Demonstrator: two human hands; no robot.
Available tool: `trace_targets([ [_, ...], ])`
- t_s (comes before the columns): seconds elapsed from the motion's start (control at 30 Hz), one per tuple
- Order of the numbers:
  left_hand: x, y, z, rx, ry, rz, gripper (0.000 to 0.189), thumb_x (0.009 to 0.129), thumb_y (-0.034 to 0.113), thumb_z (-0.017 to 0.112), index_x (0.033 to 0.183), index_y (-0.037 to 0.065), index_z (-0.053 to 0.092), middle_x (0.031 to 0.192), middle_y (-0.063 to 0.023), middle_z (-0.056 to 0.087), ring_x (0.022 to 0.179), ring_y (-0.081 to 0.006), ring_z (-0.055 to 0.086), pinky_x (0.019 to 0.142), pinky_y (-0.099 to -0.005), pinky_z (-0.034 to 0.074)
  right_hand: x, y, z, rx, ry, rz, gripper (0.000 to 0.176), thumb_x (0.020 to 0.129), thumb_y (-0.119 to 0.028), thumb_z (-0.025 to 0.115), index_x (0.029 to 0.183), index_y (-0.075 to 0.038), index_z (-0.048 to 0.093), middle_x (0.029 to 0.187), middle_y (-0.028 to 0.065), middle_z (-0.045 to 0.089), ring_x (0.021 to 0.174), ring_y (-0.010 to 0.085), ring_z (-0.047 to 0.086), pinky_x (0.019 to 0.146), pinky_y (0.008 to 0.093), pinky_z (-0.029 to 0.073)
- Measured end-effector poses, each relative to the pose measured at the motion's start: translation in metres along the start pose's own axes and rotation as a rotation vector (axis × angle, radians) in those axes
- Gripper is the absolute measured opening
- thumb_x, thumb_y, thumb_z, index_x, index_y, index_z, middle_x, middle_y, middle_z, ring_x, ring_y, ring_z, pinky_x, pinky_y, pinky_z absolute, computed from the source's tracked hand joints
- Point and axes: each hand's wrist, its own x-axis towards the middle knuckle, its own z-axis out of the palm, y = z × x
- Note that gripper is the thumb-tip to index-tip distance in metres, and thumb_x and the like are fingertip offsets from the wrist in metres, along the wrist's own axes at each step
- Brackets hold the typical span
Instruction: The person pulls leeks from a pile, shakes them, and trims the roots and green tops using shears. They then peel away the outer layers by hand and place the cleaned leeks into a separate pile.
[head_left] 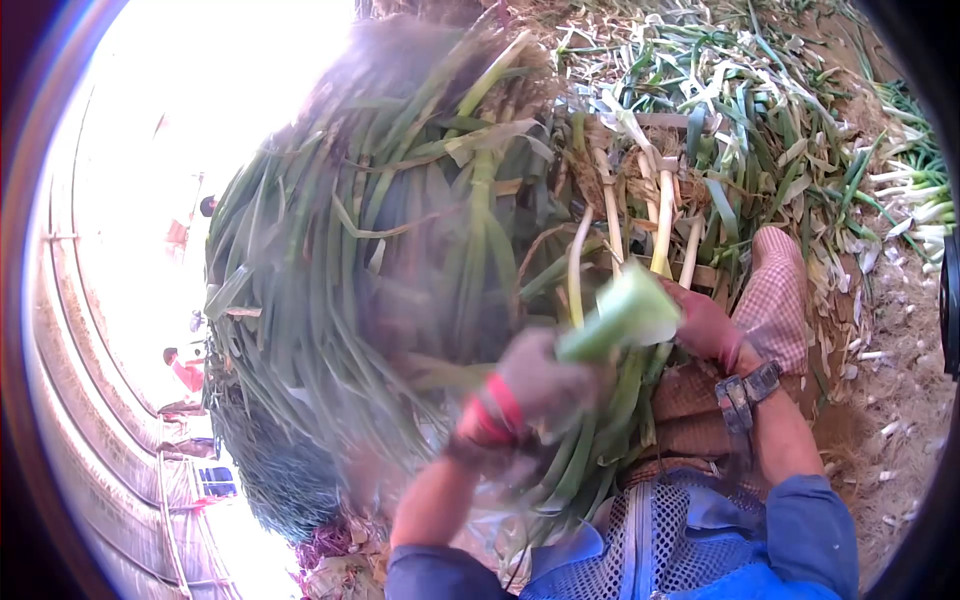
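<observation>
My left hand (545, 385), gloved and with a red band at the wrist, is smeared by motion. A broad green onion leaf (620, 315), also blurred, sticks out from its closed fingers. Close on the right, my right hand (708, 325) wears a reddish glove, with a dark watch at the wrist. Its fingers curl at a long green onion (664, 225), whose pale stalk points away from me; the fingertips are partly hidden behind the leaf. Other pale stalks (612, 215) lie alongside, their green leaves (585, 455) hanging toward my lap.
A big heap of green onions (340, 230) rises on the left. Leaf scraps (690, 75) cover the ground ahead. Trimmed onions (915, 195) lie at the far right. My checked trouser leg (775, 290) is beside my right hand. A person (183, 370) is far off left.
</observation>
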Motion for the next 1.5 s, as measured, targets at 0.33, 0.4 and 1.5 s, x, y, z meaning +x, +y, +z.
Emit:
trace_targets([
  [0.33,0.088,0.137,-0.092,-0.125,0.619,0.826,0.037,0.105,0.027,0.063,0.134,0.003,0.068,0.118,-0.0094,0.074,0.115,-0.0228,0.071,0.095,-0.0387,0.058,-0.020,-0.038,0.012,0.140,0.092,-0.046,0.085,0.092,-0.032,0.077,0.166,-0.012,0.040,0.137,0.0215,0.070,0.120,0.0267,0.071,0.109,0.0368,0.050],
  [0.4,0.153,0.045,-0.148,0.438,0.714,0.473,0.042,0.104,0.029,0.066,0.140,0.007,0.067,0.131,-0.0106,0.073,0.125,-0.0207,0.068,0.105,-0.0398,0.054,-0.016,-0.048,0.021,0.148,0.026,-0.058,0.086,0.091,-0.035,0.077,0.166,-0.016,0.040,0.128,0.0218,0.074,0.111,0.0330,0.075,0.103,0.0396,0.054],
  [1.5,0.105,-0.053,-0.119,0.820,0.836,-0.094,0.056,0.068,0.045,0.079,0.112,0.010,0.083,0.106,-0.0167,0.080,0.101,-0.0340,0.077,0.090,-0.0441,0.058,0.095,-0.120,0.037,-0.199,0.188,-0.148,0.086,0.094,-0.047,0.072,0.166,-0.014,0.039,0.114,0.0280,0.074,0.106,0.0450,0.072,0.095,0.0491,0.055],
])
